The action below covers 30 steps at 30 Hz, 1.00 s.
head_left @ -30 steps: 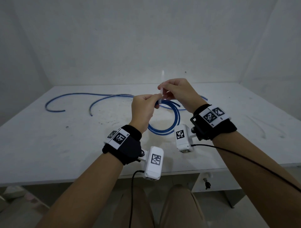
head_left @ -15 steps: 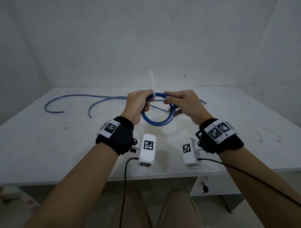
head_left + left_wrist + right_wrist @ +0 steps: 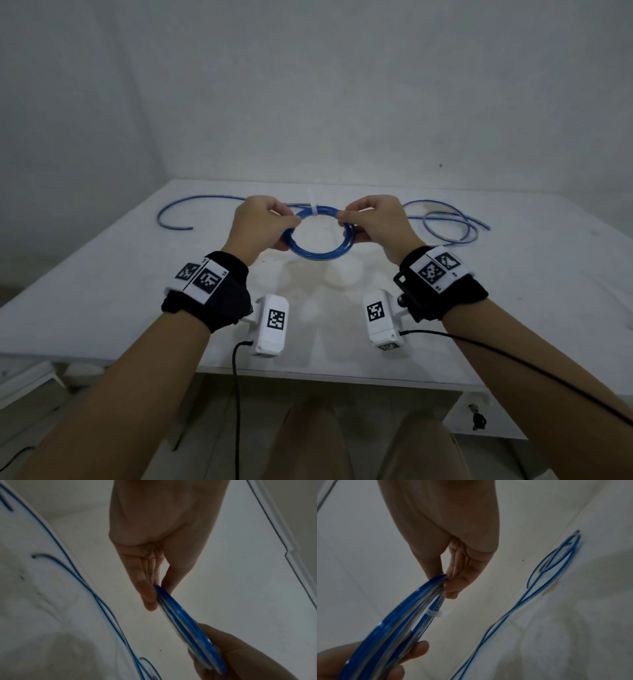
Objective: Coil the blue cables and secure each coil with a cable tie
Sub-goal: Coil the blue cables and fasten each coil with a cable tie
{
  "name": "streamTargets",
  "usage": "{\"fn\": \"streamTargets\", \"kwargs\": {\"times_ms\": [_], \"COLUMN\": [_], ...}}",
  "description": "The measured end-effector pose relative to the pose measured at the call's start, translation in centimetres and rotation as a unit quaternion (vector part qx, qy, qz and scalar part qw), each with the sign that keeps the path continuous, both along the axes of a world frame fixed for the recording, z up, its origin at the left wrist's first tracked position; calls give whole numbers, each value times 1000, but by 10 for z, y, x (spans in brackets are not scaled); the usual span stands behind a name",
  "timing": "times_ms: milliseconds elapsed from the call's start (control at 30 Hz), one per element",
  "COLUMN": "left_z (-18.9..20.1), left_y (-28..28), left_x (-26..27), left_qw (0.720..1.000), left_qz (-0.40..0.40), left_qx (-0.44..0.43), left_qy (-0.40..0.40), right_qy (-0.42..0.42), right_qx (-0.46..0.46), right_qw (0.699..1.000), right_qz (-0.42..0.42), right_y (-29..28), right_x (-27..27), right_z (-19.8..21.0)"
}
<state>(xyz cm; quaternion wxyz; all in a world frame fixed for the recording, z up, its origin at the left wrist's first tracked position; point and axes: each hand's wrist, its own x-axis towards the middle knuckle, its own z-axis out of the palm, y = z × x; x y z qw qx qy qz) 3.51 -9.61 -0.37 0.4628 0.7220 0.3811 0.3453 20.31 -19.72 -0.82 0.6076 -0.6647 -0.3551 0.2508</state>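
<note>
A blue cable coil (image 3: 317, 251) hangs in the air above the white table (image 3: 102, 301), held flat between both hands. My left hand (image 3: 263, 226) pinches its left side and my right hand (image 3: 371, 222) pinches its right side. A white cable tie (image 3: 313, 207) wraps the coil's far edge, its tail sticking up. In the left wrist view the left hand (image 3: 154, 592) pinches the coil (image 3: 187, 626) edge-on. In the right wrist view the right hand (image 3: 447, 582) grips the coil (image 3: 406, 618) just past the cable tie (image 3: 435, 613).
Loose blue cables lie on the table: one long curve at the far left (image 3: 178, 214) and a loose tangle at the far right (image 3: 448, 222). The table's front edge (image 3: 308, 375) runs close to my knees. White walls enclose the back and sides.
Both hands lowered the coil and moved apart to its left and right sides, turning it flatter. The right hand let go of the tie's tail, which now stands shorter.
</note>
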Motion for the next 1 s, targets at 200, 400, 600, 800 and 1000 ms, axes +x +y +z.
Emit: {"fn": "streamTargets", "kwargs": {"times_ms": [200, 400, 600, 800, 1000], "left_z": [-11, -34, -51, -50, -32], "left_y": [59, 99, 119, 131, 134], "left_x": [-76, -134, -158, -160, -151], "left_qw": [995, 980, 965, 961, 966], "left_qz": [72, 108, 97, 77, 64], "left_qx": [-13, -25, -21, -20, 17], "left_qy": [67, 164, 245, 267, 250], "right_qy": [22, -20, -76, -132, -343], "right_qx": [-83, -160, -257, -304, -365], "right_qw": [983, 958, 923, 914, 853], "right_qz": [163, 237, 277, 233, 148], "right_y": [75, 140, 185, 212, 221], "right_x": [-58, -122, -147, -127, -103], "right_z": [-5, -16, -39, -40, -36]}}
